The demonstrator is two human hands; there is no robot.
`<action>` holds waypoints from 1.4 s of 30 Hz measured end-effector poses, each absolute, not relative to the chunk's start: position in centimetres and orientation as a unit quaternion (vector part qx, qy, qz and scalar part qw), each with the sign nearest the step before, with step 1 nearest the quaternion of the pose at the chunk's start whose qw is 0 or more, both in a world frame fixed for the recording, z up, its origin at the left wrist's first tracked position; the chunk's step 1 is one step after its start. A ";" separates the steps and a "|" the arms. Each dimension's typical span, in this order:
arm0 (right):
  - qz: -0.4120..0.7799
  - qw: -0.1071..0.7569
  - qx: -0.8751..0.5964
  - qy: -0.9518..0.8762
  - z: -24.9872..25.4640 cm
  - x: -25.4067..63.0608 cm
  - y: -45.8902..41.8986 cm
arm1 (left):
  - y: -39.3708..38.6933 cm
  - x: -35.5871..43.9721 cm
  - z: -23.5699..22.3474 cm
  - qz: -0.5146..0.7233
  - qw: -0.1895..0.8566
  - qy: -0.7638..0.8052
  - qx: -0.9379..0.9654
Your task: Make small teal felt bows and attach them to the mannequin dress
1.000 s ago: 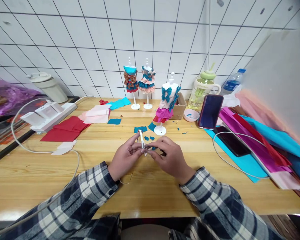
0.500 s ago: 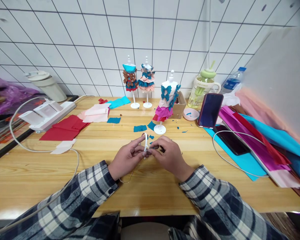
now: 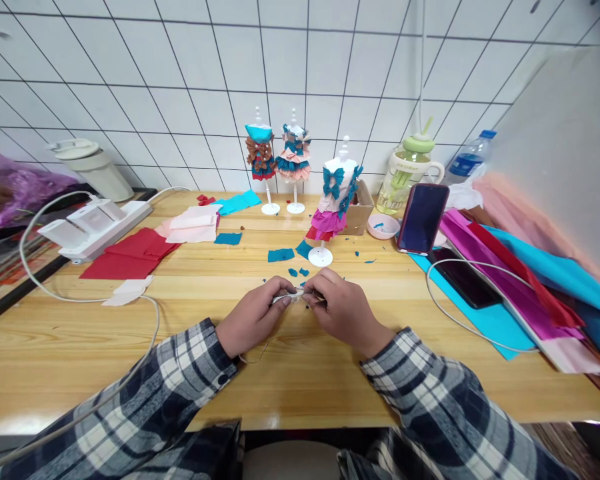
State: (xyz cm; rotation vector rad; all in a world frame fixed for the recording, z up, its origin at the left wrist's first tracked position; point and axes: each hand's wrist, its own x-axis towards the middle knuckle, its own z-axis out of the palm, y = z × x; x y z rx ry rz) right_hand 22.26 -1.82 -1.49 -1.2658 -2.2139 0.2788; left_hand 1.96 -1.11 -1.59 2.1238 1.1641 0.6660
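Note:
My left hand (image 3: 257, 313) is closed, with fingertips and thumb pinching a thin white strip (image 3: 294, 294), perhaps the edge of a small tape roll. From the other side, the curled fingers of my right hand (image 3: 347, 313) meet at its right end. The fingers cover most of the strip. A thin thread-like line (image 3: 253, 361) lies on the wood below my left hand. Just beyond the hands stand a miniature dress form (image 3: 333, 190) with a teal bow and magenta ruffled skirt, and several teal paper scraps (image 3: 281, 255).
Two more dressed miniature forms (image 3: 294, 150) stand near the tiled wall. At left are red paper (image 3: 130, 255), a power strip (image 3: 87, 233) and a cup (image 3: 97, 170). On the right are a propped phone (image 3: 423, 218), a drink bottle (image 3: 405, 175) and coloured sheets (image 3: 520, 287).
The white strip has turned from upright to nearly level between my fingers. My left index finger has curled down over it, and my right hand has shifted slightly rightward.

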 end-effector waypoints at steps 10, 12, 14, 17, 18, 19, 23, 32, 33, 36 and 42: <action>0.178 0.391 -0.528 -0.732 -2.0 22.8 -1.3 | -0.3 1.4 -2.2 0.344 0.363 0.461 0.733; 0.203 0.420 -0.526 -0.711 -2.2 22.8 -1.2 | -0.1 1.4 -2.3 0.379 0.377 0.461 0.708; 0.222 0.434 -0.499 -0.717 -2.3 22.6 -1.2 | -0.1 1.3 -2.4 0.406 0.384 0.455 0.693; 0.292 0.403 -0.465 -0.732 -2.2 22.3 -1.4 | -0.3 1.2 -2.6 0.444 0.394 0.437 0.675; 0.323 0.376 -0.469 -0.731 -2.1 22.2 -1.5 | -0.4 1.2 -2.6 0.454 0.396 0.433 0.671; 0.345 0.345 -0.484 -0.727 -2.0 22.1 -1.7 | -0.5 1.2 -2.6 0.462 0.398 0.429 0.666; 0.334 0.273 -0.531 -0.730 -1.7 21.7 -2.4 | -0.7 1.3 -2.5 0.477 0.422 0.419 0.648; 0.282 0.256 -0.484 -0.788 -2.0 21.1 -2.5 | -0.4 2.2 -2.8 0.505 0.602 0.365 0.499; 0.274 0.245 -0.503 -0.783 -1.8 21.1 -2.7 | -0.5 2.3 -2.8 0.505 0.604 0.364 0.498; 0.265 0.269 -0.521 -0.766 -1.7 20.9 -3.0 | -0.7 2.5 -2.5 0.495 0.602 0.366 0.509; 0.297 0.296 -0.503 -0.755 -2.5 20.6 -2.7 | -1.0 2.6 -2.4 0.476 0.598 0.375 0.524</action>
